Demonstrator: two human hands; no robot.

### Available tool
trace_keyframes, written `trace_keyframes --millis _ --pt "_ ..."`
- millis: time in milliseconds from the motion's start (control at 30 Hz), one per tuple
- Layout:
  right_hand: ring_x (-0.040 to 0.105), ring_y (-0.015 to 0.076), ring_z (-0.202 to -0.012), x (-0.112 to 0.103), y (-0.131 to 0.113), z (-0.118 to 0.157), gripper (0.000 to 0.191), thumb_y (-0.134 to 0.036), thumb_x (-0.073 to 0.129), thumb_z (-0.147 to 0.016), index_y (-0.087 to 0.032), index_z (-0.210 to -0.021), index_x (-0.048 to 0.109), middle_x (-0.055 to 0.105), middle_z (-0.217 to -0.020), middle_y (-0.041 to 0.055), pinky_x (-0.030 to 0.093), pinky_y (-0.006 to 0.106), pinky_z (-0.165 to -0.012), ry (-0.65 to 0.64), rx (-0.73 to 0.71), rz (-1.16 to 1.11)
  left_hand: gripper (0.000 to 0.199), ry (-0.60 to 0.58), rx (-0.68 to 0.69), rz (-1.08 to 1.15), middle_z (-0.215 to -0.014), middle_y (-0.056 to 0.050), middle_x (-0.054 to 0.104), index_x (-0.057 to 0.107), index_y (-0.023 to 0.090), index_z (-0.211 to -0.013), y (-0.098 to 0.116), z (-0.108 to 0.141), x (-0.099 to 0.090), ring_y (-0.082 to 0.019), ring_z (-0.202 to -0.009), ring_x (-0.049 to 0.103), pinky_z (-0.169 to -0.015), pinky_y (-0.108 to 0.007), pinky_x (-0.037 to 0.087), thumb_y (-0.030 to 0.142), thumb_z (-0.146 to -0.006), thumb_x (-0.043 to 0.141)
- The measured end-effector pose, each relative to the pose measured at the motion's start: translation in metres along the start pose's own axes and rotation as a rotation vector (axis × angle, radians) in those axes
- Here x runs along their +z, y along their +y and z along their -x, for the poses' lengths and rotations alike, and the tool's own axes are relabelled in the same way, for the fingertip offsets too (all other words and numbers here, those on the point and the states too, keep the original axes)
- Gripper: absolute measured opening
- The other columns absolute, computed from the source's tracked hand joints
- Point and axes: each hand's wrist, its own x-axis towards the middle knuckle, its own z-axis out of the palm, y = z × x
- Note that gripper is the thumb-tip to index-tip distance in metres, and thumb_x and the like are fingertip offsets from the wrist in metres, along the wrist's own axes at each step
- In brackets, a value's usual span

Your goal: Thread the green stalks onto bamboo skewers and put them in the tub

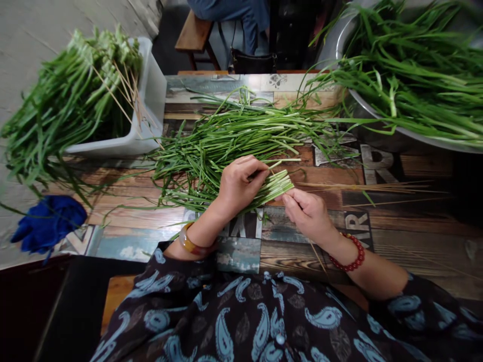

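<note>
A flat row of green stalks [277, 184], pale ends lined up to the right, lies near the middle of the patterned table. My left hand [241, 183] is closed on these stalks, thumb and forefinger pinched near their top edge. At their lower right corner my right hand [307, 211] pinches a thin stick [319, 257], whose lower part slants down below the palm. Behind both hands spreads a loose pile of long green stalks [241, 133]. Several thin sticks [377, 187] lie on the table to the right.
At the left, a white bin [149, 105] holds leafy greens with sticks on top. A metal bowl [407, 133] full of green leaves stands at the right. Blue gloves [51, 223] rest at the left edge. A person's legs [234, 15] show beyond the table, beside a wooden stool [193, 32].
</note>
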Motion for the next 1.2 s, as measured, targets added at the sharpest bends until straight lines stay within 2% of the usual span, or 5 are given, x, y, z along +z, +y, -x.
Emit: trace_keyframes --millis 300,467,633,1067,1200 --pt "0.054 0.0123 -0.050 0.001 0.002 -0.002 0.027 -0.027 0.044 -0.097 -0.017 -0.086 0.067 0.052 -0.050 -0.0034 0.042 0.024 -0.055 0.006 0.001 -0.013 0.018 -0.274 -0.005 0.076 -0.079 -0.005 0.070 0.073 0.015 -0.085 0.003 -0.004 -0.016 -0.013 -0.073 0.063 -0.070 -0.024 0.046 0.018 -0.089 0.055" --pt "0.053 0.0118 -0.050 0.000 0.001 -0.001 0.026 -0.027 0.044 -0.097 -0.017 -0.087 0.067 0.053 -0.050 -0.0036 0.041 0.023 -0.054 -0.007 0.021 -0.049 0.023 -0.152 -0.117 0.074 -0.087 -0.007 0.073 0.073 0.013 -0.100 -0.002 -0.008 -0.019 -0.015 -0.082 0.065 -0.078 -0.026 0.048 0.022 -0.091 0.053" --pt "0.051 0.0110 -0.047 0.001 0.002 0.001 0.024 -0.023 0.046 -0.095 -0.017 -0.086 0.067 0.052 -0.050 -0.0044 0.042 0.023 -0.054 0.000 -0.029 -0.059 0.021 -0.103 -0.079 0.016 -0.092 -0.007 0.071 0.074 0.017 -0.099 -0.016 -0.017 -0.009 -0.016 -0.086 0.064 -0.078 -0.028 0.049 0.022 -0.089 0.056" --pt "0.052 0.0113 -0.048 0.001 0.002 0.000 0.025 -0.024 0.045 -0.095 -0.018 -0.084 0.066 0.055 -0.052 -0.0035 0.041 0.023 -0.053 0.026 -0.066 -0.030 0.019 -0.450 0.128 -0.230 -0.093 -0.010 0.070 0.076 0.015 -0.096 -0.024 -0.060 0.025 -0.022 -0.088 0.062 -0.085 -0.036 0.045 0.023 -0.085 0.063" --pt "0.051 0.0109 -0.048 0.001 0.002 -0.001 0.025 -0.023 0.045 -0.095 -0.017 -0.084 0.066 0.054 -0.051 -0.0041 0.041 0.022 -0.053 0.033 -0.083 -0.022 0.012 -0.426 0.087 -0.172 -0.083 -0.008 0.069 0.075 0.014 -0.080 -0.026 -0.059 0.026 -0.019 -0.080 0.060 -0.079 -0.033 0.044 0.020 -0.082 0.065"
